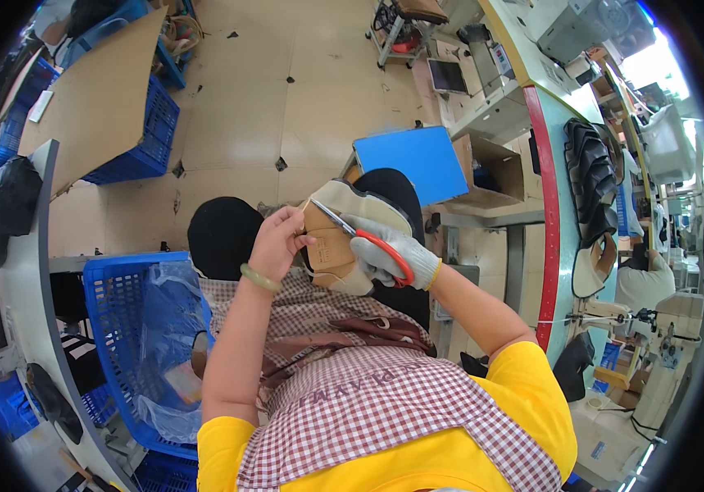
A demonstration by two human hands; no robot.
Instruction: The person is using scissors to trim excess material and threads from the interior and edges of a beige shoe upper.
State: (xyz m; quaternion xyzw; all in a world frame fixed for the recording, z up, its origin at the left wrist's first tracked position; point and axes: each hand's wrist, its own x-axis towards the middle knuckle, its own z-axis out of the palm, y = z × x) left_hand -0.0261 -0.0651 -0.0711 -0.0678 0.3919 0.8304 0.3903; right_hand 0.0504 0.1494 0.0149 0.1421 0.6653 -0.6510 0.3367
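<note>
A shoe upper (330,252) with tan lining and off-white outer parts rests over my lap. My right hand (375,254), in a pale grey work glove, is closed around red-handled scissors (401,264). Their metal blades point up and to the left, across the upper's edge. Bare and wearing a green bangle, my left hand (279,236) pinches a thin pale strip (306,207) at that edge, close to the blade tips. Whether the blades are parted is too small to tell.
A blue plastic basket (110,328) lined with clear plastic stands at my left. Ahead is a blue-topped stool (409,164) beside an open cardboard box (487,172). On the right runs a red-edged workbench (542,221) with black shoe uppers (590,180) and a sewing machine (676,324).
</note>
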